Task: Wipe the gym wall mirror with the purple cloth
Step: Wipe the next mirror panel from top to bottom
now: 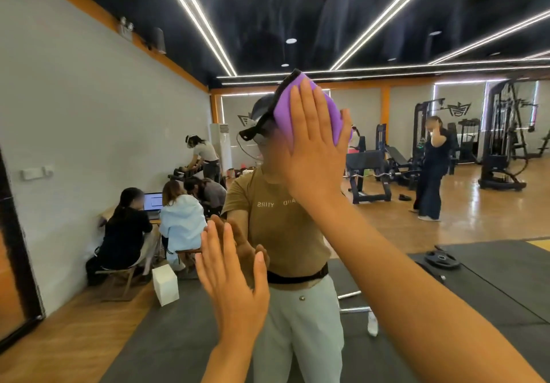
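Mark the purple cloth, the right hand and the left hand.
purple cloth (285, 114): head view, bare purple area left of the fingers.
right hand (315, 150): head view, back of the hand, flat on the cloth.
left hand (235, 278): head view, back of the hand.

The purple cloth (309, 114) is folded and spread flat against the wall mirror (416, 189) at upper centre of the frame. The mirror fills the whole view, reflecting the gym.

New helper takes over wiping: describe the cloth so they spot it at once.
Look at the mirror filling the view. High at its centre, the right hand presses the cloth flat against the glass. It is the only purple thing there.
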